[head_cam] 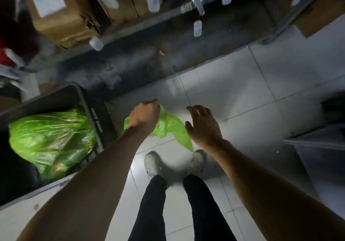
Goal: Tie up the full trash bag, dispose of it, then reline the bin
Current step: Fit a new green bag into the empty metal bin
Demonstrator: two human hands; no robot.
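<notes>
I'm pinching a fresh green liner (169, 126) w/ left hand (144, 116) right of the bin (85, 98), right hand (202, 126) spread empty, prob. to open it.

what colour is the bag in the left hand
Bright translucent green; the bag hangs from the left hand, seen in the head view.

A single wide-angle camera sits on the person's head and looks steeply down and forward. Both bare forearms reach in from the lower corners, close to the lens, and the legs and shoes (173, 163) stand directly below on the tiled floor (242, 95). The shelving (149, 22) fills the upper edge, bowed by the lens, and a dark bin (82, 98) lies at the left.
</notes>
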